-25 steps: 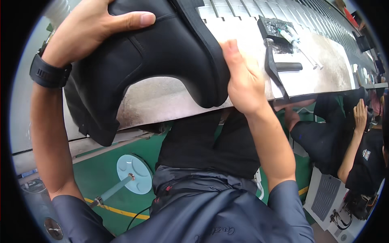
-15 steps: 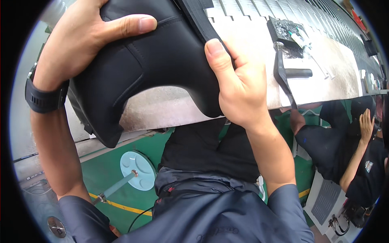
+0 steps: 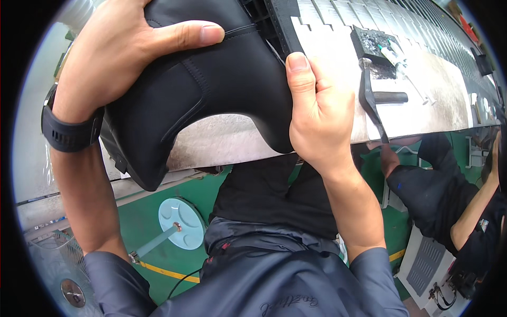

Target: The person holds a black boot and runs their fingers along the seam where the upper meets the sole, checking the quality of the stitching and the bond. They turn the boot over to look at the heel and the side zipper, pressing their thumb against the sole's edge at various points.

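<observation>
Head view, centre frame: both my hands grip black boot, left hand wrapping shaft, right hand clamping heel. Inspecting/turning step, I reckon; nxt needs re-grip w/o dropping.

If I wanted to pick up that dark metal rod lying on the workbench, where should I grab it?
Probably around the middle of the metal rod, coming straight down from above. It lies flat on the workbench, so its round sides are free, while a black strap crowds its left end.
</observation>
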`<act>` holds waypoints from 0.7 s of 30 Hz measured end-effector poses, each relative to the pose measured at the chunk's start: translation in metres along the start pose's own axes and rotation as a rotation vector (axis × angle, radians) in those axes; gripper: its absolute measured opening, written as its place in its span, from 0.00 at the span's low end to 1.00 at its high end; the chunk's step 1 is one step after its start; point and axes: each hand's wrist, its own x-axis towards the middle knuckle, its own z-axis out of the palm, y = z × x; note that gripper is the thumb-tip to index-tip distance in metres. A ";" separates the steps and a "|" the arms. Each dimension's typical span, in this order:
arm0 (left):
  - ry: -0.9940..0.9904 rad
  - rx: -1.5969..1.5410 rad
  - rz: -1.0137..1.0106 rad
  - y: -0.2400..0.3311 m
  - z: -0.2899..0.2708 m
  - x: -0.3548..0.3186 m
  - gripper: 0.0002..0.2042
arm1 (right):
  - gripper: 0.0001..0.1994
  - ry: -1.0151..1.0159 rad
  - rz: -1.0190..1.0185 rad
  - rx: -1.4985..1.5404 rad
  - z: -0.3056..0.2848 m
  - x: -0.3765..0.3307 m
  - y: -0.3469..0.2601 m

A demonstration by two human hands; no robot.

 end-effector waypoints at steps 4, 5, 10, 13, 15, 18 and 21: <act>0.077 0.060 0.088 0.004 0.005 0.002 0.33 | 0.19 -0.036 -0.120 0.116 -0.003 0.001 0.016; 0.077 0.058 0.085 0.011 0.004 -0.003 0.33 | 0.19 -0.039 -0.118 0.114 -0.006 0.001 0.020; 0.203 0.235 -0.072 0.052 0.009 -0.019 0.33 | 0.21 -0.092 -0.075 0.341 -0.005 0.003 0.022; 0.213 0.280 -0.052 0.060 0.018 -0.019 0.32 | 0.21 -0.112 -0.056 0.326 -0.005 0.005 0.024; 0.213 0.257 -0.023 0.047 0.017 -0.015 0.32 | 0.21 -0.119 -0.036 0.303 -0.005 0.006 0.019; 0.157 0.219 -0.004 0.045 0.005 -0.014 0.33 | 0.19 -0.090 -0.046 0.043 -0.007 0.007 0.003; 0.102 0.123 0.019 0.008 -0.004 -0.007 0.34 | 0.17 -0.053 -0.192 -0.212 -0.010 0.010 -0.011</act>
